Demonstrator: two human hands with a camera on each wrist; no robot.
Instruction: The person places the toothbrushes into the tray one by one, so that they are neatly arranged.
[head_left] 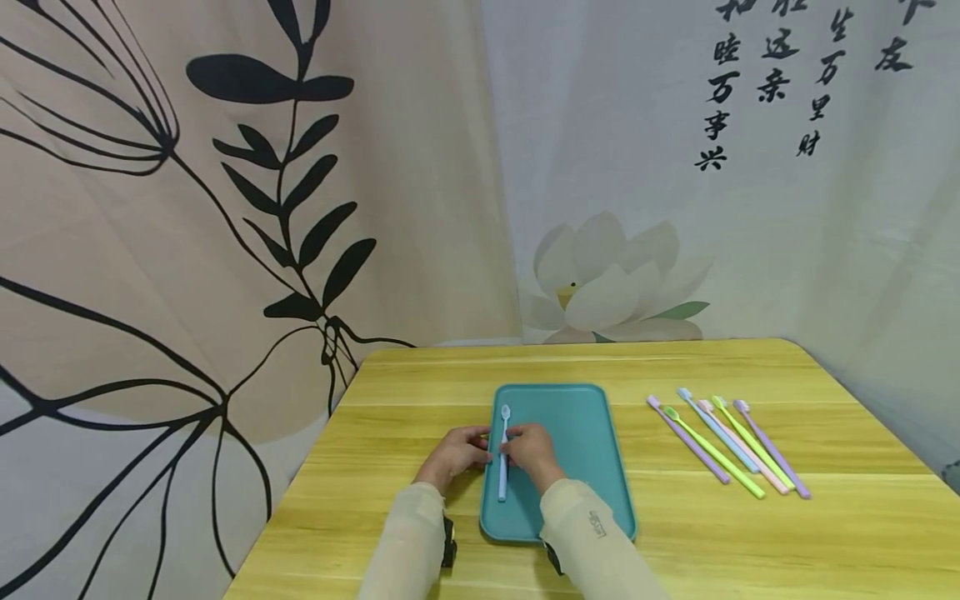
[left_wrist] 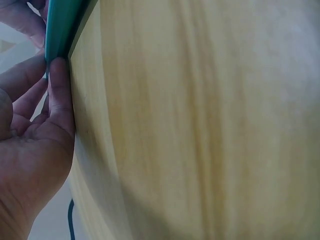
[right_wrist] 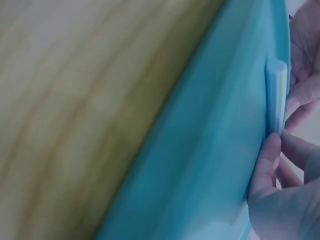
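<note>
A teal tray [head_left: 585,450] lies on the wooden table, a light-blue toothbrush [head_left: 502,483] along its left side with the head pointing away from me. My right hand [head_left: 534,450] reaches over the tray and pinches the toothbrush at mid-handle between thumb and finger; the handle's end [right_wrist: 276,95] shows clearly in the right wrist view. At the tray's left rim is my left hand [head_left: 457,450], thumb and fingers on either side of the edge. In the left wrist view that rim [left_wrist: 60,30] sits between the fingertips.
Several toothbrushes in purple [head_left: 686,442], green [head_left: 720,458], blue [head_left: 723,437] and pink [head_left: 765,471] lie in a loose group right of the tray. Behind the table [head_left: 420,383] hangs a printed curtain [head_left: 420,167].
</note>
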